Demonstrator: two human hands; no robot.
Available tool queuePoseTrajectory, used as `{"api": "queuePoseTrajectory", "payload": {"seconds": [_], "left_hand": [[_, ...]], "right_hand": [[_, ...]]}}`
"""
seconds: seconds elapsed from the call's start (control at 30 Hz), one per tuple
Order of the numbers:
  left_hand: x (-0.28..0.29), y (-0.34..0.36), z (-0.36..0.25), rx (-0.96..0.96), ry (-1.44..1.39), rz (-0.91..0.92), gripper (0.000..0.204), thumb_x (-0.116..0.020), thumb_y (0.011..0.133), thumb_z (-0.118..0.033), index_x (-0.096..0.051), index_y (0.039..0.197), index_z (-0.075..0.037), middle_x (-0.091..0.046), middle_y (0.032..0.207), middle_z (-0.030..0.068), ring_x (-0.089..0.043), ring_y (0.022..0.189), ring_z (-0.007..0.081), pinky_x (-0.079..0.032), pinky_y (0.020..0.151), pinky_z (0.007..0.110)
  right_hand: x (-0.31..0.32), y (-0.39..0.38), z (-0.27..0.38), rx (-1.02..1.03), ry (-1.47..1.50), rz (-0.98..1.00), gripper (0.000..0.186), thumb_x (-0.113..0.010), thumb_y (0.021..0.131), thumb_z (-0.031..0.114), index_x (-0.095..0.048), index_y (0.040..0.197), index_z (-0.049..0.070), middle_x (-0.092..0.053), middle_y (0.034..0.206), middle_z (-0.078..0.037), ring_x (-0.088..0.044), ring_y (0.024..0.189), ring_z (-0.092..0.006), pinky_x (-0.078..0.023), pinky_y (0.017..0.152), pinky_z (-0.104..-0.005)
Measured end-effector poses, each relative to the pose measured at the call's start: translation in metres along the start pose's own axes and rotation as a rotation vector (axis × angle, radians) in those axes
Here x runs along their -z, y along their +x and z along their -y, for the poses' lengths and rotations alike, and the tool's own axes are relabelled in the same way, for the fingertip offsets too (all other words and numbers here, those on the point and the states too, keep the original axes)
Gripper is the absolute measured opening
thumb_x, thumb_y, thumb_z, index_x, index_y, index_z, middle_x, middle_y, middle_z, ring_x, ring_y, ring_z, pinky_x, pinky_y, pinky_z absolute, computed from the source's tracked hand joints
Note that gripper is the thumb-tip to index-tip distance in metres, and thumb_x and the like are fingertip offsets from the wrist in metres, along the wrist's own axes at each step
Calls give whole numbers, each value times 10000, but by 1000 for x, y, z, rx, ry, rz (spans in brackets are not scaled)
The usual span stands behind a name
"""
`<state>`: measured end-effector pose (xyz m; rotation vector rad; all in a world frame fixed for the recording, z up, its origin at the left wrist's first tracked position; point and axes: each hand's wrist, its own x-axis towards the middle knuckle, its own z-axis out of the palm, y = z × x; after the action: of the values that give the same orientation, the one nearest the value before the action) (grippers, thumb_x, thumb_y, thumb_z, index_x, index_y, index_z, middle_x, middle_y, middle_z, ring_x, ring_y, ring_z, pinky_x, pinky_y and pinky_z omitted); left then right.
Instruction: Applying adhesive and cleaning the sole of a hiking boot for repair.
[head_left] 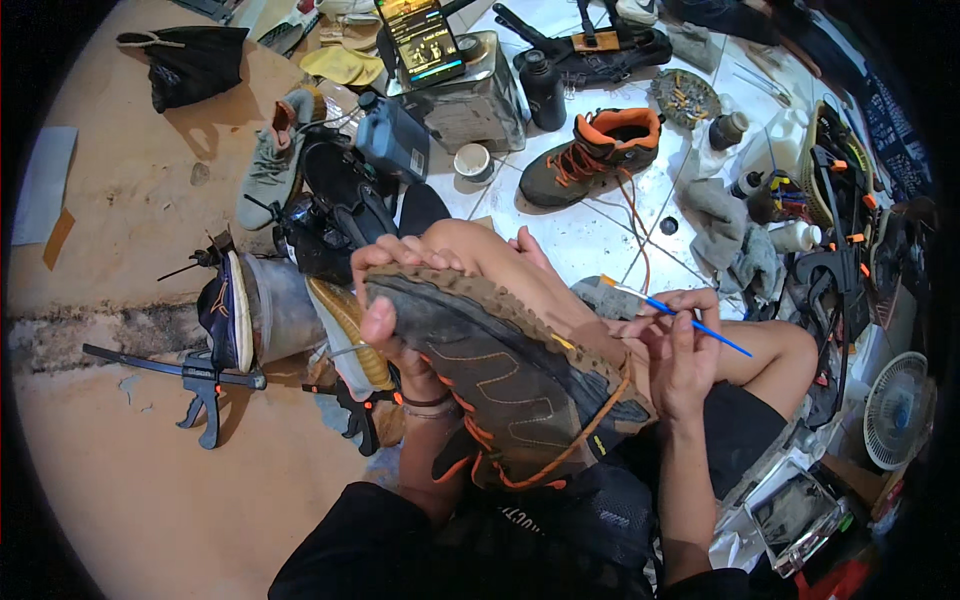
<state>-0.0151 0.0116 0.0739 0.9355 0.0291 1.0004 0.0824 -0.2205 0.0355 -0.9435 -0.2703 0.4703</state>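
Note:
Across my lap lies a brown and grey hiking boot (pixel 510 385) with orange laces, turned so its lugged sole edge faces up and away. My left hand (pixel 388 320) is wrapped round its toe end, fingers over the sole and thumb on the toe cap. Near the heel, my right hand (pixel 685 350) pinches a thin paintbrush (pixel 697 326) with a blue handle. The brush's pale tip points left, apart from the boot. On the tiles ahead stands a similar boot (pixel 590 165), upright, its laces loose. A small white cup (pixel 473 163) sits left of that boot.
A metal tin (pixel 465 100) with a phone (pixel 420 40) on it stands ahead, beside a blue-grey jug (pixel 393 138) and a black bottle (pixel 541 90). Bar clamps (pixel 205 385) and a sneaker (pixel 228 310) lie left. Grey rags (pixel 715 220), clamped footwear (pixel 840 190) and a fan (pixel 900 410) are right.

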Motion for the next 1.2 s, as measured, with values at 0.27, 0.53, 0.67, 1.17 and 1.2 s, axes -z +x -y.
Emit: {"api": "queuePoseTrajectory", "payload": {"seconds": [0.27,0.53,0.67,1.17,1.2], "left_hand": [[-5,9,-35,-80,-52,-59,389,-560,813,-332,-513,1123,-100,-527,989,80,-560,875,251,-500,803,471],[0,20,-61,-160,-41,-57,402,-567,828,-382,-529,1148,-141,-586,1029,87,-590,887,257,-490,836,470],[-2,23,-65,-232,-60,-8,418,-565,829,-393,-525,1156,-136,-588,1017,99,-592,890,256,-489,840,470],[-25,2,-55,212,264,-613,408,-524,896,-454,-607,1043,-83,-658,966,80,-651,873,226,-532,780,348],[-28,-2,-44,296,273,-651,419,-520,903,-467,-614,1055,-88,-662,982,81,-649,884,230,-532,783,350]], "right_hand": [[-25,-26,49,37,-39,41,218,-421,1057,242,-393,1133,40,-603,1039,-211,-689,819,-306,-592,718,-390],[-20,-70,87,242,-149,60,232,-439,1044,198,-385,1148,-2,-596,1064,-255,-686,877,-331,-610,714,-401],[-21,-55,88,129,-59,-29,206,-454,1042,178,-406,1147,7,-587,1085,-201,-673,913,-271,-570,835,-392],[36,-36,66,360,-130,-45,347,-319,1078,318,-486,1200,39,-616,1156,-179,-613,1071,-300,-496,939,-462],[27,-29,54,335,-192,-25,372,-329,1074,348,-483,1231,48,-608,1187,-161,-593,1098,-289,-488,939,-468]]}}
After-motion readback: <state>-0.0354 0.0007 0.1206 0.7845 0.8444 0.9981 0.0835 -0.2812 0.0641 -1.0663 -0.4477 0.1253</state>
